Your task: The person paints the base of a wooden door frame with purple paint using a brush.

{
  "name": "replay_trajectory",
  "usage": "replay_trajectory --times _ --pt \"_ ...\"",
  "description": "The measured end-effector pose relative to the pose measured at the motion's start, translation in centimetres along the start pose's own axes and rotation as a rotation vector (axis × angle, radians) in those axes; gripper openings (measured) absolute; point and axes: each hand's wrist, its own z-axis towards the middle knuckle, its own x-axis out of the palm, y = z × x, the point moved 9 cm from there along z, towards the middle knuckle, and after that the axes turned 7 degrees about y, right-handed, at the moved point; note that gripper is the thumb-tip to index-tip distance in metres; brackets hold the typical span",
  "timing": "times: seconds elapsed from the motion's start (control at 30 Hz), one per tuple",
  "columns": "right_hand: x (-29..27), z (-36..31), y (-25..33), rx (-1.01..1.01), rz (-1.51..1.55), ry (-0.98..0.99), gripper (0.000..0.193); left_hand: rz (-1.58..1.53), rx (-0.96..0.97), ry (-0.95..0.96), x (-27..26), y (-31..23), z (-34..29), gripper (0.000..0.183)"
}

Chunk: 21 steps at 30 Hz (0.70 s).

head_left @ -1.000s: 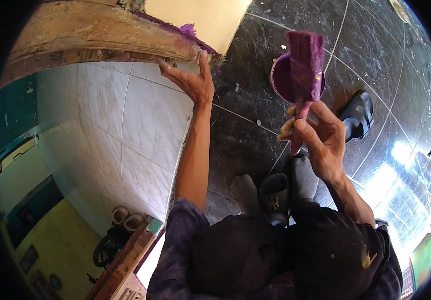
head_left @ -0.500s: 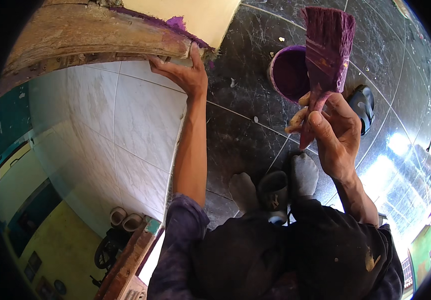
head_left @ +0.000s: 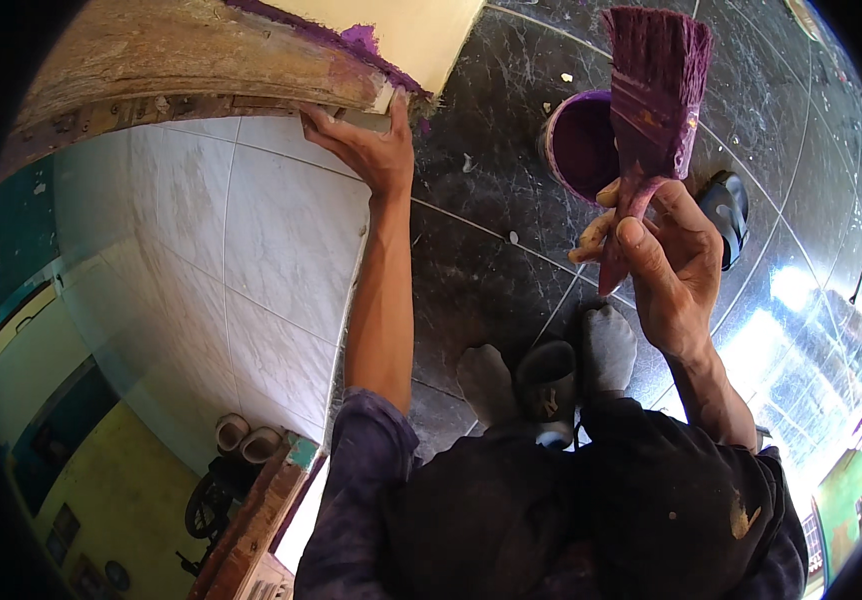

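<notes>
My right hand [head_left: 676, 255] is closed around the handle of a wide paintbrush [head_left: 656, 95]. Dried and wet purple paint coats its bristles and handle, and the bristles point up, away from me. Behind the brush, partly covered by it, a round paint tub [head_left: 579, 150] with purple paint inside stands on the dark floor. My left hand [head_left: 376, 150] reaches up to the end of a worn wooden frame [head_left: 201, 60], fingers spread and touching its lower edge. Purple paint [head_left: 361, 40] marks the seam between the wood and the cream wall [head_left: 421, 30].
Dark marbled tiles [head_left: 491, 260] meet pale tiles [head_left: 271, 240] near my left forearm. A dark sandal [head_left: 724, 215] lies right of the tub. A dark cap-like item [head_left: 547, 375] sits between my grey-socked feet [head_left: 609, 350]. Light-coloured shoes [head_left: 246, 438] stand at lower left.
The wooden frame sits slightly higher in the picture, and the brush appears a little higher too. Both hands keep nearly the same pose.
</notes>
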Motion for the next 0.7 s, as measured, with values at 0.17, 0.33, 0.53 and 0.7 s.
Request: replay_trajectory --times 0.17,0.33,0.53,0.7 --pt "0.1 -0.1 0.2 0.023 -0.002 0.004 0.048 0.015 -0.006 -0.017 0.3 -0.1 0.1 0.113" --pt "0.5 -0.3 0.5 0.028 -0.001 0.012 0.049 0.072 0.012 -0.036 -0.2 -0.6 0.1 0.113" --pt "0.4 -0.5 0.6 0.010 -0.016 0.015 0.050 0.109 0.005 -0.026 0.0 -0.9 0.2 0.117" --pt "0.2 -0.5 0.3 0.034 -0.011 0.013 0.051 0.104 0.025 -0.009 0.0 -0.6 0.1 0.117"
